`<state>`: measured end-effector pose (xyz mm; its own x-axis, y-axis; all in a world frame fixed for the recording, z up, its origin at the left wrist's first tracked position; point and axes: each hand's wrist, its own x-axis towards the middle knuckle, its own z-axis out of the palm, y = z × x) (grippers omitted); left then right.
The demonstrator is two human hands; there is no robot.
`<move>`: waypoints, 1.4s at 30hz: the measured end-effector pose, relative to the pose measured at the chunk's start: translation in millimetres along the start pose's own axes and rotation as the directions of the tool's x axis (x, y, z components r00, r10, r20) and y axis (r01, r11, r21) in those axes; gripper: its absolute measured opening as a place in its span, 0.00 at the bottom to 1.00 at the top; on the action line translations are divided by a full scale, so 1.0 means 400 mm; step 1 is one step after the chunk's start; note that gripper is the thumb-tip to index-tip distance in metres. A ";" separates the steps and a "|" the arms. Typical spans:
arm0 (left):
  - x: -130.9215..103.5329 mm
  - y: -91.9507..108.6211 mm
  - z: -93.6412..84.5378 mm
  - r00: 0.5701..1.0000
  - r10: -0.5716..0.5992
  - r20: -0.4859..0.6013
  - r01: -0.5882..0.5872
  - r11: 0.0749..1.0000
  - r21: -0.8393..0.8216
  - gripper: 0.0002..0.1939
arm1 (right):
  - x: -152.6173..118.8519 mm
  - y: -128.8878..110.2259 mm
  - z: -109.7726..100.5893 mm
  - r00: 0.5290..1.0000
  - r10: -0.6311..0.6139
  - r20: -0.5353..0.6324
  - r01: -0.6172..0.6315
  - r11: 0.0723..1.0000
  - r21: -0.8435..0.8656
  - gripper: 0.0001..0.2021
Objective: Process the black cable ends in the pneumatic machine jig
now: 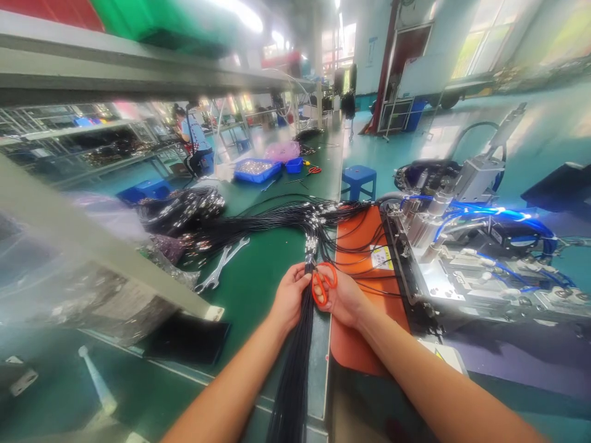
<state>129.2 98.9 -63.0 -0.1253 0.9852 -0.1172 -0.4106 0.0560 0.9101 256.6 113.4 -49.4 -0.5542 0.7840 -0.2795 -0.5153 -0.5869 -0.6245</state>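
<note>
the cables run as a dense black bundle from the centre of the frame down to its bottom edge, smooth and thin as cord, with silvery tips massed just above the hands. the left hand pinches the bundle at mid-frame; the right hand, just beside it, grasps the scissors by their looped orange handles. more strands fan out towards centre left and centre right.

the bench is green and flat, its long right edge running up the frame just right of the bundle. a strip of green top separates the left hand from the steel wrenches at centre left. right of the bundle, the orange mat has a rounded lower corner and meets the metal machine, which bounds the right arm's side. a slanting pale post limits the left. the blue plastic tray sits above centre.
</note>
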 end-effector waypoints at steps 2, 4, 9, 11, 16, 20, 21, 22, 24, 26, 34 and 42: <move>0.001 0.000 0.000 1.000 0.001 0.000 -0.001 1.000 0.003 0.18 | 0.001 -0.001 0.002 1.000 -0.008 0.003 0.008 1.000 0.005 0.13; 0.001 -0.001 -0.001 1.000 0.001 0.001 -0.001 1.000 0.006 0.18 | 0.001 -0.005 0.005 1.000 -0.011 0.008 0.011 1.000 0.008 0.13; 0.002 -0.001 -0.002 1.000 0.004 -0.001 -0.004 1.000 0.017 0.18 | 0.007 -0.011 0.007 1.000 -0.017 0.003 0.017 1.000 0.009 0.12; 0.002 -0.001 -0.001 1.000 0.007 -0.001 -0.007 1.000 0.024 0.18 | 0.010 -0.011 0.007 1.000 -0.026 -0.002 0.026 1.000 0.004 0.11; 0.002 0.001 0.001 1.000 0.020 0.001 -0.020 0.998 0.052 0.18 | 0.015 -0.008 0.009 0.998 -0.058 -0.022 0.057 0.998 -0.033 0.12; 0.001 -0.002 0.001 0.999 0.034 0.014 -0.036 0.994 0.105 0.18 | 0.024 -0.023 0.006 0.993 -0.101 -0.062 0.094 0.990 -0.105 0.13; 0.000 -0.003 0.001 0.999 0.039 0.018 -0.041 0.991 0.126 0.18 | 0.026 -0.028 0.005 0.992 -0.108 -0.070 0.098 0.986 -0.134 0.14; 0.000 -0.004 0.002 0.999 0.046 0.020 -0.048 0.987 0.152 0.18 | 0.027 -0.033 0.004 0.991 -0.113 -0.078 0.099 0.981 -0.169 0.14; 0.000 -0.004 0.002 0.998 0.059 0.025 -0.063 0.973 0.222 0.18 | 0.023 -0.038 0.004 0.987 -0.128 -0.092 0.101 0.961 -0.256 0.15; 0.002 0.000 0.001 0.997 0.075 0.028 -0.080 0.943 0.323 0.16 | 0.001 -0.040 0.004 0.979 -0.168 -0.116 0.116 0.925 -0.362 0.16; 0.024 0.043 -0.015 0.959 0.280 0.053 -0.197 0.514 0.835 0.20 | -0.206 -0.073 -0.046 0.875 -0.477 -0.084 -0.031 0.118 -0.993 0.12; 0.069 0.045 0.028 0.937 0.252 0.242 -0.279 0.123 0.952 0.03 | -0.230 -0.045 -0.082 0.861 -0.505 -0.051 -0.179 -0.209 -0.961 0.07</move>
<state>128.3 129.1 -45.2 -0.0025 0.9765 0.2155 0.8446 -0.1133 0.5233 338.1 58.5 -36.4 -0.1837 0.9823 0.0375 0.8355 0.1761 -0.5205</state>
